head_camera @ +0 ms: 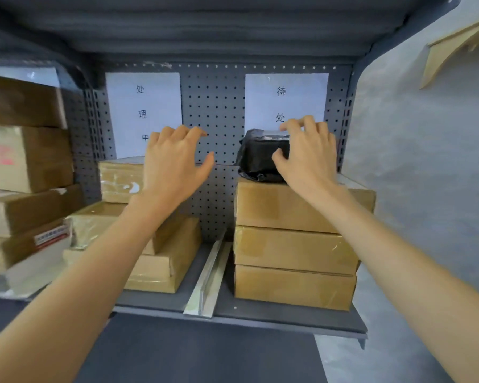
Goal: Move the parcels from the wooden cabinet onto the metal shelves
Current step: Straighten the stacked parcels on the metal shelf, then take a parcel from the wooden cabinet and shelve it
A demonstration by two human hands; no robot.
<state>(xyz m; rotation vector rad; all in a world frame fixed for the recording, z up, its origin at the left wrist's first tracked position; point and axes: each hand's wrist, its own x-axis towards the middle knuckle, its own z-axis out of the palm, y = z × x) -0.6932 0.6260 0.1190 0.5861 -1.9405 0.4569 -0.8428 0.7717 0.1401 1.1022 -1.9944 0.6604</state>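
Observation:
A black plastic-wrapped parcel (260,158) sits on top of a stack of three brown cardboard boxes (288,250) on the right half of the grey metal shelf (260,319). My right hand (307,153) grips this black parcel, fingers curled over its top and thumb on its front. My left hand (174,158) hovers in the air to the left of it, fingers relaxed and holding nothing, in front of the pegboard back.
A metal divider (208,277) splits the shelf. Left of it lies a loose pile of taped brown boxes (155,261); further left stands another stack (20,175). Two paper labels (143,111) hang on the pegboard. A grey wall (426,161) bounds the right.

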